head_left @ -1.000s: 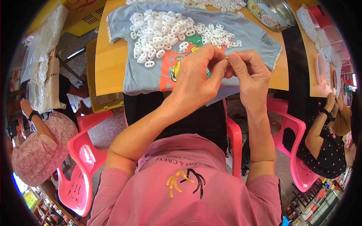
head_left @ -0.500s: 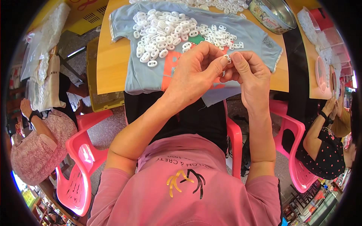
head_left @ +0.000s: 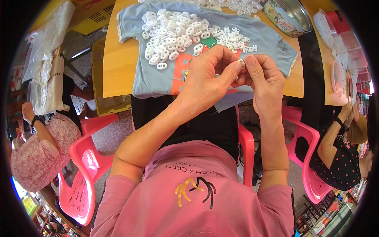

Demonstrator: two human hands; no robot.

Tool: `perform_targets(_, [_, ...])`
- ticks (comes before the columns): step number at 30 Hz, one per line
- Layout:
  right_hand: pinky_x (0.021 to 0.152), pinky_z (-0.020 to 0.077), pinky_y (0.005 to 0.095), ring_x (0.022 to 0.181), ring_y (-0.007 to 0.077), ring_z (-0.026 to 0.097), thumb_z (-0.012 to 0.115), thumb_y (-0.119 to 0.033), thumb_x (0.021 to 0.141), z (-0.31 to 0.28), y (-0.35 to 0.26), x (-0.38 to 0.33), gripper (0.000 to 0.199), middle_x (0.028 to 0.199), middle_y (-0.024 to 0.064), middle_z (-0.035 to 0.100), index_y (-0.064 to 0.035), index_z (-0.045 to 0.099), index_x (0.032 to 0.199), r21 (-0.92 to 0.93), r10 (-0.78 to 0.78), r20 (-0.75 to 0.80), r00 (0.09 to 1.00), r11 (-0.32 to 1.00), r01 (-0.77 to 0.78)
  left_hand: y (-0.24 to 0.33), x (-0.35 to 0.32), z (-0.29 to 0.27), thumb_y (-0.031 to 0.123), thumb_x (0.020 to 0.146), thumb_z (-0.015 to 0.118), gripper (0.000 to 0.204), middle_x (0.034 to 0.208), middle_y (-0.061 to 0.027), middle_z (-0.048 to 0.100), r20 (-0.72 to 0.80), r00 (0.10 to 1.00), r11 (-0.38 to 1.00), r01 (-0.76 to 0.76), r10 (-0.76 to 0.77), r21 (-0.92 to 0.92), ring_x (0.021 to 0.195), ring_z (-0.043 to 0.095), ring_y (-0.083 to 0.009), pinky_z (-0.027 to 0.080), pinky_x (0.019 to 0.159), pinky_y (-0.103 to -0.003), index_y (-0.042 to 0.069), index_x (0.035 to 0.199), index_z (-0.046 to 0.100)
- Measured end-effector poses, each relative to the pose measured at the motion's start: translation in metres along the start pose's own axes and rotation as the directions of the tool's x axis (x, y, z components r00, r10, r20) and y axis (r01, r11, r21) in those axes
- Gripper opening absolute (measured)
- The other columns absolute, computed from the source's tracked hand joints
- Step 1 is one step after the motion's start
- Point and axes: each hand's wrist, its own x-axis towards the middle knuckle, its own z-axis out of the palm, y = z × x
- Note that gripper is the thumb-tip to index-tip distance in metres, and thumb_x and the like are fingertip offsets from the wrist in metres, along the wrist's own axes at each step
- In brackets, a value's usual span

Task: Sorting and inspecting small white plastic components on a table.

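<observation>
My left hand (head_left: pixel 209 77) and my right hand (head_left: pixel 265 81) meet above the near edge of a pale blue T-shirt (head_left: pixel 154 81) spread on the table. Between their thumbs and fingertips they pinch a small white plastic piece (head_left: pixel 242 63), mostly covered by the fingers. Just beyond my hands lies a heap of small white two-hole pieces (head_left: pixel 232 38). To its left is a larger heap of white oval two-hole plastic pieces (head_left: pixel 173 33), with one oval piece (head_left: pixel 162 66) apart at its near side.
More white pieces (head_left: pixel 237 7) lie at the table's far edge, left of a round metal tin (head_left: pixel 287 16). Pink chairs (head_left: pixel 85 166) flank me on the wooden table's (head_left: pixel 118 75) near side. People sit at left (head_left: pixel 47 150) and right (head_left: pixel 337 158). A yellow crate (head_left: pixel 112 107) stands at left.
The view has shifted slightly, moving the table and heaps a little right and down. Both hands keep the same pinch on the small white piece.
</observation>
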Motion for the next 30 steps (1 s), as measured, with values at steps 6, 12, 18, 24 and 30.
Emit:
perform_targets(6, [0.056,0.0485,0.0219,0.061,0.0097,0.059,0.060,-0.016,0.095,0.006,0.001,-0.002,0.016,0.075,0.0045,0.064,0.0004,0.060,0.092,-0.145,-0.117,-0.014,0.993,0.983,0.114,0.005,-0.001,0.006,0.009,0.089,0.062,0.015,0.078,-0.0079,0.065,-0.070,0.997,0.996,-0.036,0.042,0.083,0.068,0.062,-0.0106,0.050,0.060,-0.026,-0.004,0.086,0.055])
perform_targets(12, [0.056,0.0483,0.0220,0.061,0.0096,0.059,0.060,-0.015,0.095,0.010,0.016,-0.004,0.016,0.075,0.0045,0.064,-0.0001,0.059,0.091,-0.163,-0.183,-0.090,0.979,0.972,0.167,-0.011,0.003,0.007,0.009,0.089,0.062,0.014,0.075,-0.0085,0.065,-0.107,0.991,0.988,-0.070,0.085,0.135,0.065,0.061,-0.0109,0.049,0.058,-0.025,-0.004,0.086,0.056])
perform_targets(18, [0.059,0.0507,0.0231,0.062,0.0110,0.061,0.056,-0.017,0.098,-0.005,0.007,-0.002,0.019,0.078,0.0056,0.064,0.0012,0.060,0.095,-0.194,-0.003,0.012,1.000,0.981,0.006,-0.007,0.004,-0.012,0.011,0.092,0.060,0.014,0.081,-0.0053,0.064,0.034,0.998,0.998,0.060,-0.059,-0.017,0.070,0.060,-0.0090,0.049,0.059,-0.024,-0.002,0.092,0.056])
perform_targets(24, [0.061,0.0516,0.0248,0.067,0.0132,0.064,0.057,-0.016,0.097,-0.017,-0.012,0.002,0.018,0.084,0.0071,0.064,0.0017,0.060,0.101,-0.420,-0.110,0.168,0.980,0.891,0.172,0.005,0.003,-0.020,0.015,0.093,0.061,0.017,0.078,-0.0032,0.061,0.103,0.993,0.995,0.067,-0.059,-0.076,0.069,0.058,-0.0081,0.049,0.060,-0.024,0.000,0.093,0.056])
perform_targets(30, [0.061,0.0469,0.0335,0.069,0.0264,0.059,0.061,-0.010,0.091,-0.019,-0.013,0.014,0.012,0.080,0.0120,0.057,0.0011,0.058,0.095,-0.592,-0.316,0.465,0.827,0.583,0.556,0.014,-0.003,-0.022,0.017,0.092,0.065,0.018,0.083,-0.0014,0.061,0.123,0.983,0.990,0.143,-0.140,-0.018,0.073,0.057,-0.0072,0.048,0.067,-0.022,0.001,0.095,0.058])
